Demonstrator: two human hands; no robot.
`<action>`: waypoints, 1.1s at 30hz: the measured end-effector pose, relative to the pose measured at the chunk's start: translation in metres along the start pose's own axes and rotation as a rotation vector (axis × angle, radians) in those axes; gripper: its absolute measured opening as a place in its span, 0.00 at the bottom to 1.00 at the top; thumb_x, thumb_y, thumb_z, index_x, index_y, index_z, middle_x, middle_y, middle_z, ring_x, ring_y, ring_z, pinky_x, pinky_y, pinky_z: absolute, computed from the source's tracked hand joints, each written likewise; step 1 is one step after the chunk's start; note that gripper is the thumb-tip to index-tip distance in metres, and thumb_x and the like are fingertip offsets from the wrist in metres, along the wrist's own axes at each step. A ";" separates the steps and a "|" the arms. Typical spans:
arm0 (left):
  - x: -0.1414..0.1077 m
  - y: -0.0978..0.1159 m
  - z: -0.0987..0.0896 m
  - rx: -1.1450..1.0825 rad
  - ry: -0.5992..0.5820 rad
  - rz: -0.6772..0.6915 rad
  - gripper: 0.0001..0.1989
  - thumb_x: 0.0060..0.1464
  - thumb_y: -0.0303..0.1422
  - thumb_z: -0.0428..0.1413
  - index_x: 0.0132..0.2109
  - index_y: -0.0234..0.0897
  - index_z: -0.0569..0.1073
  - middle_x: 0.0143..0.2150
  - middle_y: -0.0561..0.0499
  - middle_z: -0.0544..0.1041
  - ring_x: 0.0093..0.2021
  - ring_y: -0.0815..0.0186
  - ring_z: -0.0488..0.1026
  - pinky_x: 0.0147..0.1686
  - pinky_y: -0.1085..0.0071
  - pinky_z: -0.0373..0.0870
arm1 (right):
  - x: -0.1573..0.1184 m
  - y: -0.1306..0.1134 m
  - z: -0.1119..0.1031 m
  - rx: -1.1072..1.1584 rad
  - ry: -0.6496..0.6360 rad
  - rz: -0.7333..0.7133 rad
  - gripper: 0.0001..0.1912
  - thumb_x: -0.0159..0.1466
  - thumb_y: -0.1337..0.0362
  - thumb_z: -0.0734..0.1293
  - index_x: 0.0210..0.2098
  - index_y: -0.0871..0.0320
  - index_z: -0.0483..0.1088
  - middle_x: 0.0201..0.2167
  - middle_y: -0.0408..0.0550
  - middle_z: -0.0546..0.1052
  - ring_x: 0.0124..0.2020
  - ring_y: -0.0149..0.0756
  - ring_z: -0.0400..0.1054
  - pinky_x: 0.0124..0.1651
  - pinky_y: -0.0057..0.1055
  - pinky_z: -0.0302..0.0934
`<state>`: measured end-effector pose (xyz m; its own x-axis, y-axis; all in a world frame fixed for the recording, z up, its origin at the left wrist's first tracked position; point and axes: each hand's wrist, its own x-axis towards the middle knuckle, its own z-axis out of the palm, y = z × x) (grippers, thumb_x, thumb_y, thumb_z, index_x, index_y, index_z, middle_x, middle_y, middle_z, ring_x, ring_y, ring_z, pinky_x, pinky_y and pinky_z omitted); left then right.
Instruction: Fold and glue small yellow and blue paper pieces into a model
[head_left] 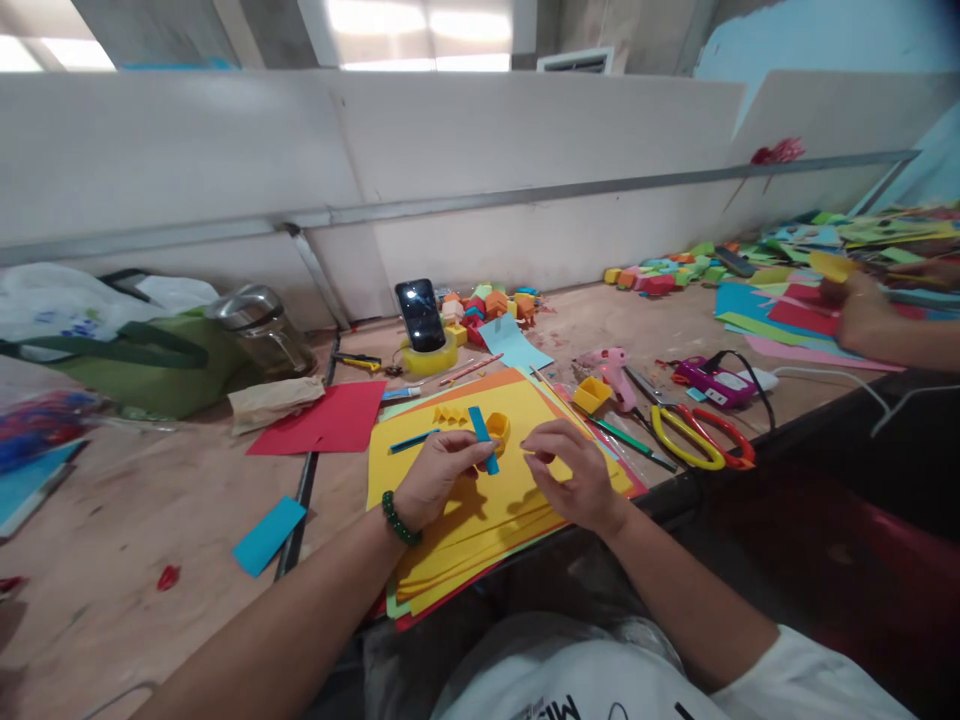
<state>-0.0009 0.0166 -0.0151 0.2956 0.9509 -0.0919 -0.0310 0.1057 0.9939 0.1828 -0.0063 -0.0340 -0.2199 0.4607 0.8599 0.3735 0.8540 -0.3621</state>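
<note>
Closest to me, the stack of yellow sheets (pixel 487 515) pokes out past the table edge, so a forearm bump could probably slide the lot off. On top of that, the left hand (pixel 439 475) has a blue paper strip (pixel 482 438) pinched between thumb and fingers; squeeze too hard and I reckon it'd crease. There's a yellow folded paper piece (pixel 499 429) right by those fingertips, can't tell if they've got hold of it too. It could get squashed if the grip slips. The right hand (pixel 574 475) is just beside it, fingers curled, thumb and forefinger tips close; can't tell if they touch. The yellow-handled scissors (pixel 686 440) are near the edge, so a stray right elbow could knock them down. If the pink glue gun (pixel 615 377) is hot, brushing it would sting.

Containers: small yellow paper box (pixel 592 394) beside the glue gun, can't make out anything in it. Further off to the left, the steel-lidded glass jar (pixel 264 335) has something brownish inside, next to a green bag (pixel 161 370); its contents are hidden.
</note>
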 end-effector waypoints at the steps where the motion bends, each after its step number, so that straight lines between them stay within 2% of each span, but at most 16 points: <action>1: 0.000 0.000 0.000 -0.010 0.002 0.001 0.16 0.36 0.42 0.67 0.20 0.34 0.74 0.18 0.55 0.70 0.21 0.74 0.62 0.23 0.77 0.59 | 0.000 -0.001 0.002 -0.024 -0.042 -0.046 0.13 0.61 0.75 0.62 0.43 0.54 0.68 0.36 0.49 0.73 0.35 0.31 0.70 0.33 0.25 0.68; 4: -0.003 0.002 0.004 -0.007 -0.034 -0.015 0.17 0.36 0.43 0.66 0.19 0.34 0.73 0.17 0.56 0.68 0.20 0.74 0.61 0.22 0.77 0.57 | -0.001 0.001 0.008 -0.090 -0.129 -0.141 0.12 0.62 0.75 0.62 0.42 0.55 0.69 0.36 0.49 0.74 0.34 0.30 0.71 0.34 0.24 0.68; 6: -0.005 0.004 0.006 -0.003 -0.061 -0.032 0.17 0.36 0.43 0.66 0.19 0.34 0.73 0.17 0.56 0.68 0.20 0.74 0.61 0.22 0.76 0.57 | -0.004 0.004 0.009 -0.119 -0.137 -0.166 0.11 0.63 0.75 0.62 0.40 0.55 0.70 0.34 0.48 0.74 0.31 0.29 0.71 0.33 0.23 0.68; 12: -0.005 0.002 0.005 -0.031 -0.064 -0.053 0.15 0.35 0.42 0.67 0.22 0.34 0.74 0.18 0.56 0.68 0.21 0.74 0.61 0.22 0.77 0.57 | -0.004 0.007 0.007 -0.114 -0.116 -0.188 0.10 0.64 0.75 0.61 0.38 0.57 0.71 0.32 0.48 0.74 0.31 0.29 0.70 0.32 0.22 0.66; 18: -0.004 0.001 0.004 -0.007 -0.097 -0.065 0.17 0.34 0.42 0.67 0.21 0.33 0.72 0.17 0.56 0.68 0.20 0.75 0.60 0.23 0.76 0.56 | -0.005 0.006 0.006 -0.152 -0.206 -0.175 0.12 0.63 0.74 0.60 0.38 0.55 0.72 0.33 0.47 0.76 0.32 0.30 0.71 0.33 0.23 0.67; 26: -0.006 0.005 0.007 -0.024 -0.007 -0.075 0.16 0.29 0.40 0.69 0.24 0.33 0.76 0.21 0.54 0.72 0.23 0.73 0.64 0.24 0.76 0.59 | -0.002 0.006 0.004 0.054 -0.256 0.031 0.09 0.68 0.67 0.60 0.39 0.56 0.72 0.32 0.49 0.74 0.32 0.31 0.71 0.35 0.25 0.67; 33: -0.006 0.004 0.010 0.079 0.015 -0.011 0.12 0.34 0.37 0.66 0.22 0.33 0.75 0.19 0.55 0.71 0.22 0.73 0.64 0.24 0.76 0.60 | -0.004 0.013 0.007 0.113 -0.310 0.187 0.14 0.69 0.59 0.59 0.34 0.57 0.72 0.29 0.47 0.74 0.31 0.31 0.70 0.34 0.26 0.65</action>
<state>0.0063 0.0081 -0.0102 0.2815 0.9540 -0.1032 0.0479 0.0934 0.9945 0.1824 0.0043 -0.0444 -0.4260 0.6478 0.6316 0.3355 0.7614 -0.5547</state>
